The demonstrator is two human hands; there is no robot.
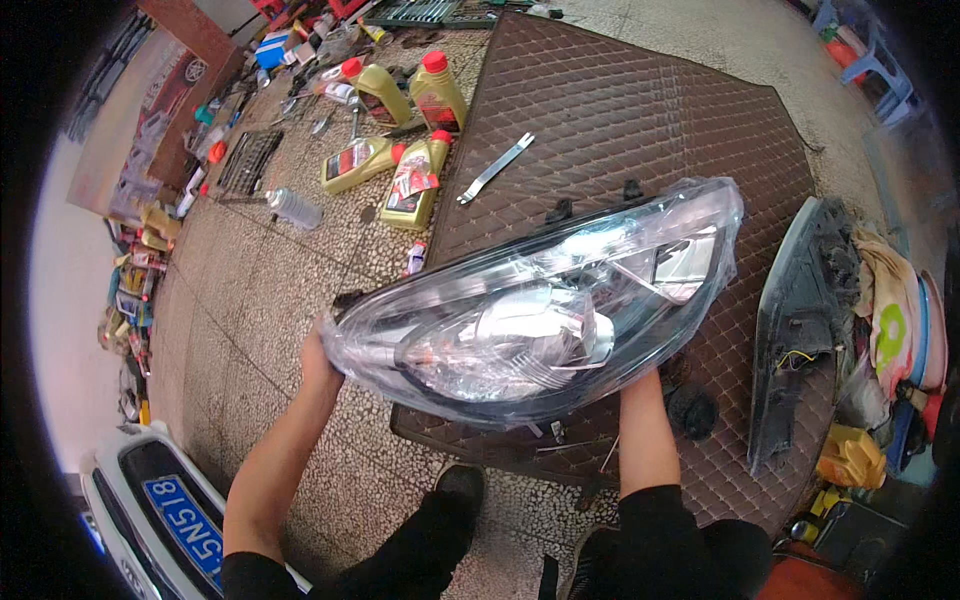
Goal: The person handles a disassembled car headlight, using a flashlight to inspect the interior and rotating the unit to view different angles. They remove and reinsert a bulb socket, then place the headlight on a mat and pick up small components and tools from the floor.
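A car headlight (520, 330) wrapped in clear plastic film is held up in front of me, its pointed end toward the upper right. My left hand (322, 358) grips the rounded left end, fingers mostly out of sight behind it. Under the lower right edge, my right hand (643, 385) bears the lamp from beneath; the lamp hides its fingers. Below it spreads a brown quilted mat (620, 100). On that mat, beyond the headlight, lies a silver flat pry tool (497, 168).
Several gold oil bottles with red caps (440, 95) are left of the mat, near a clear bottle (294, 208). A dark-backed car part (800, 330) lies at the right, beside cloths (885, 300). A white car (150, 490) stands lower left. Tools clutter the far floor.
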